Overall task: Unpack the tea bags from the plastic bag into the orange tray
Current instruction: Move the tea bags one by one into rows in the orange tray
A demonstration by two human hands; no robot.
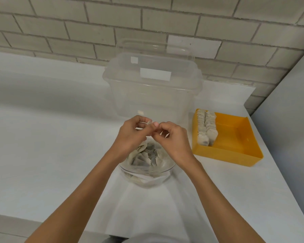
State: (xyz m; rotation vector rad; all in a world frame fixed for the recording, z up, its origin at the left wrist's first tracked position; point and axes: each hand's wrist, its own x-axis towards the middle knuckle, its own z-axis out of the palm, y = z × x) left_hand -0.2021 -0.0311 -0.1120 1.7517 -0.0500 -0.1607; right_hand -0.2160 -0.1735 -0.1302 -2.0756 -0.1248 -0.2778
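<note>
A clear plastic bag (147, 171) full of loose tea bags (146, 155) stands on the white counter in the middle. Just above its mouth, my left hand (132, 134) and my right hand (172, 137) are close together, fingers curled, each pinching the thin clear edge of the plastic bag. Small pale bits show between the fingers. To the right lies the orange tray (235, 137), with two rows of tea bags (206, 128) stacked along its left side; the rest of the tray is bare.
A tall clear plastic container (153, 88) with a lid stands right behind my hands. A brick wall runs along the back. A grey panel (288, 111) borders the counter on the right; the counter's front edge is near me.
</note>
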